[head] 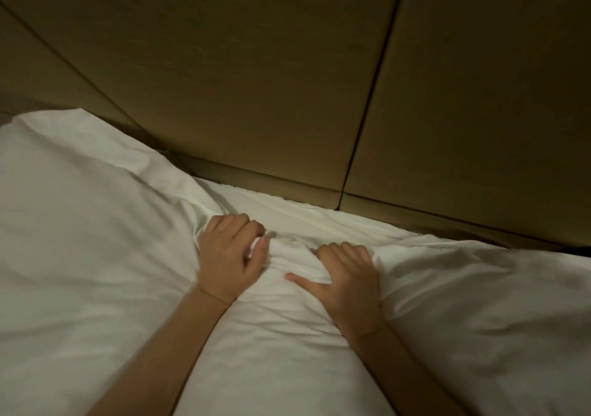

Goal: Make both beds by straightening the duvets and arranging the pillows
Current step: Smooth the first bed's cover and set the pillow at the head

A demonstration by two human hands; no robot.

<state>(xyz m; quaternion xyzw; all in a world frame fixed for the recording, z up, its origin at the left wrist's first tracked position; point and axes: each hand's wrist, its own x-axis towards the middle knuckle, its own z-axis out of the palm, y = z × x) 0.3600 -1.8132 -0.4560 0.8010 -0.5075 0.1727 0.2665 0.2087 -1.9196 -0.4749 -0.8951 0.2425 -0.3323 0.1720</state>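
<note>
Head view, looking down over both bare forearms toward the head of a bed. Light is dim and warm.

Left hand (228, 257): fingers curled, thumb pressed in from the side, gripping a bunched fold of white fabric at the inner edge of the left pillow (83, 223). That pillow fills the left half of the frame; its far corner stands up against the headboard (256, 79).

Right hand (347, 283): fingers curled down into the gathered white cloth, thumb stretched out to the left and lying flat on it. It grips the inner edge of the right pillow (479, 303), which spreads across the lower right of the frame.

Hands are near each other but not touching; a ridge of crumpled fabric sits between them. Whether that ridge belongs to one pillowcase or both, I cannot tell.

Beyond the hands, a strip of white sheet (287, 211) runs flat up to the foot of the headboard, touching it along a wrinkled edge.

Headboard: padded panels in an olive-tan colour, with a dark vertical seam right of centre and a slanted seam at far left.

Duvet: not identifiable here; all the white cloth under the forearms reads as pillow surface.
</note>
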